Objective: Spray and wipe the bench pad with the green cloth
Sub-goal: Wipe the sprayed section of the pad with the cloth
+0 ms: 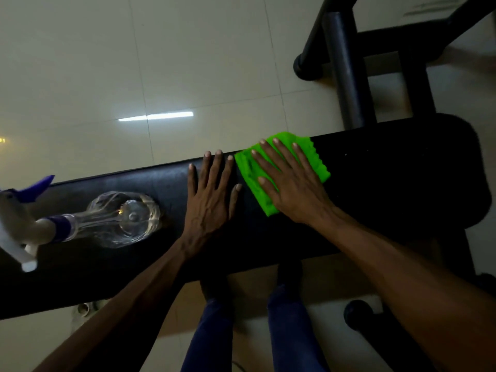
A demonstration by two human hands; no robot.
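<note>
**A:** Right hand [292,181] flat on the green cloth [316,159], fingers spread wide, palm pressing it down onto the bench pad [389,183]. Not a grip, just an open palm on top.

**B:** And the cloth sits toward the far edge of the pad, right of the middle. Its scalloped edge peeks out past the fingertips on the right, and a strip shows below the thumb.

**A:** Left hand [209,197] is flat too, fingers splayed, empty, resting straight on the black pad just beside the cloth. Thumb tip nearly at the cloth's left edge; touching or not, I can't tell.

**B:** Over on the left, the spray bottle [118,218] stands on the pad, well apart from both hands. Clear body, purple collar, white trigger head with a purple nozzle leaning toward the camera.

**A:** The pad itself runs long and dark across the view, rounded at the right end.

**B:** Behind it, the black frame [346,76] of the bench stands on the pale tiled floor [188,63], with a bright strip of light reflected in the tiles.

**A:** Below the near edge, the person's legs in blue trousers [290,326].
</note>
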